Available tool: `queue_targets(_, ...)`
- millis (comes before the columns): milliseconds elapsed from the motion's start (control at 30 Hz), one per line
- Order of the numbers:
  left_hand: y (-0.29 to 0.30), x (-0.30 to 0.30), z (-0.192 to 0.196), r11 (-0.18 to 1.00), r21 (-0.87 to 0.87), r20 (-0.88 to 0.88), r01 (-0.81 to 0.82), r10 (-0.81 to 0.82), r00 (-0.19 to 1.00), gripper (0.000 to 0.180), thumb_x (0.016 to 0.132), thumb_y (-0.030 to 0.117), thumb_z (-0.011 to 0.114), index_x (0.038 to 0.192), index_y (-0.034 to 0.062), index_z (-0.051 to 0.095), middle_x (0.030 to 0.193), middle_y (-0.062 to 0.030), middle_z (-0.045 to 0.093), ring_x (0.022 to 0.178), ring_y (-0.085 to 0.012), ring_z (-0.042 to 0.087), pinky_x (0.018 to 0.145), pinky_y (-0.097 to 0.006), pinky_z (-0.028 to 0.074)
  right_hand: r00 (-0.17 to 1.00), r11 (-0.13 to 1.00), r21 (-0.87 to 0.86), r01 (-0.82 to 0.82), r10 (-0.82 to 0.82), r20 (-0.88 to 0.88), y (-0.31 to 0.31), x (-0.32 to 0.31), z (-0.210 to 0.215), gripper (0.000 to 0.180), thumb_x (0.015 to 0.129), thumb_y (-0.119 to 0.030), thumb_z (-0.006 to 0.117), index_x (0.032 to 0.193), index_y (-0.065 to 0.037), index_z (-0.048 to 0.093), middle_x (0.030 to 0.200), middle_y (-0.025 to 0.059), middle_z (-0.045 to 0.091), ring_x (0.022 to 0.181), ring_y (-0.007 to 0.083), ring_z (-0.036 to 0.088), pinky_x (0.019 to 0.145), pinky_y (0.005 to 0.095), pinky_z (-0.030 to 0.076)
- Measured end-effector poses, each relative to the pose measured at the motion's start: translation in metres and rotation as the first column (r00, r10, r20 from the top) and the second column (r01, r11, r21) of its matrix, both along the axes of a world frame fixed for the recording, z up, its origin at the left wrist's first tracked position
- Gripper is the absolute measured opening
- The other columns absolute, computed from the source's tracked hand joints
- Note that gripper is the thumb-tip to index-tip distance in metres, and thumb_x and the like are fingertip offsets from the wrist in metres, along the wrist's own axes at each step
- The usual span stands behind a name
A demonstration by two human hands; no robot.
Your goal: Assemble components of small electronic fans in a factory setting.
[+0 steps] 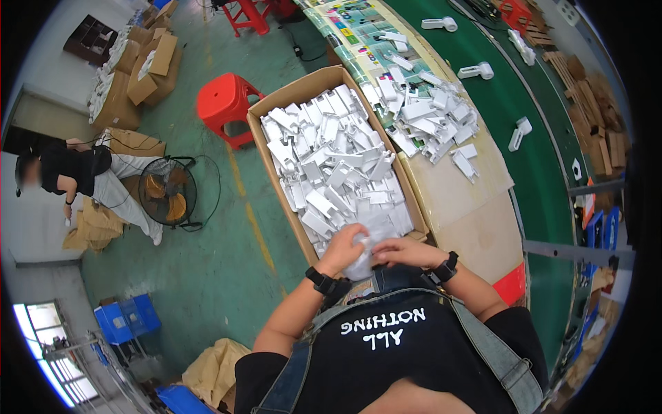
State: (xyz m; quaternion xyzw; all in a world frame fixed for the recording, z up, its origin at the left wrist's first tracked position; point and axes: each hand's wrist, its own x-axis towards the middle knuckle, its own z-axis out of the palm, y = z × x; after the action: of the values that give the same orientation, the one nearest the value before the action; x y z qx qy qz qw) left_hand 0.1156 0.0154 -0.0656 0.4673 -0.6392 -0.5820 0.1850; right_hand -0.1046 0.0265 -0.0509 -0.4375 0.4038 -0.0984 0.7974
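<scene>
Both hands are down at the near end of the cardboard box (276, 103), right in front of the person's chest, working on a white plastic part (360, 243) that sits between them. The left hand (343, 246) curls its fingers around the part from the left, clamped on it, while the right hand (400, 252) comes in from the other side with its fingers bent and pressed against the same piece; whether that hand truly grips it or just steadies it is hard to say from this angle. Each wrist wears a black band. The box itself is long and open, packed to the brim with a jumble of white plastic pieces (331, 165) of the same kind. Just to the right of it runs a worktable (469, 221) covered in brown card, and on it lies a loose heap of white parts (431, 117). Beyond that, a green conveyor belt (531, 172) carries a few white pieces spaced well apart. Left of the box, on the green floor, stands a red plastic stool (224, 103), and farther left a floor fan (167, 191), beside another person (83, 172) bent over near brown cartons.
</scene>
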Motion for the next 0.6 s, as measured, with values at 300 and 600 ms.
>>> queue_targets(300, 0.030, 0.022, -0.061, 0.698, -0.194, 0.813, 0.689, -0.279, 0.511, 0.029, 0.073, 0.020, 0.057, 0.100, 0.0094, 0.059, 0.088, -0.0065, 0.058, 0.092, -0.0235, 0.054, 0.079, -0.043, 0.037, 0.757, 0.469, -0.859, -0.206, -0.480, -0.444, -0.126, -0.018, -0.030, 0.088, 0.061, -0.023, 0.076, 0.136, -0.008, 0.031, 0.136, 0.0198, 0.033, 0.124, 0.0342, 0.033, 0.102, 0.0408, 0.029)
queue_targets(600, -0.131, 0.073, -0.063, 0.735, -0.585, 0.449, -0.343, 0.646, 0.618, 0.076, 0.069, 0.030, 0.070, 0.130, 0.0018, 0.034, 0.129, -0.0218, 0.038, 0.120, -0.0382, 0.035, 0.098, -0.048, 0.032, 0.677, 0.278, -0.767, -0.578, -0.361, -0.642, -0.230, 0.029, -0.060, 0.092, 0.059, -0.023, 0.076, 0.137, -0.011, 0.028, 0.137, 0.0200, 0.033, 0.130, 0.0362, 0.026, 0.108, 0.0430, 0.020)
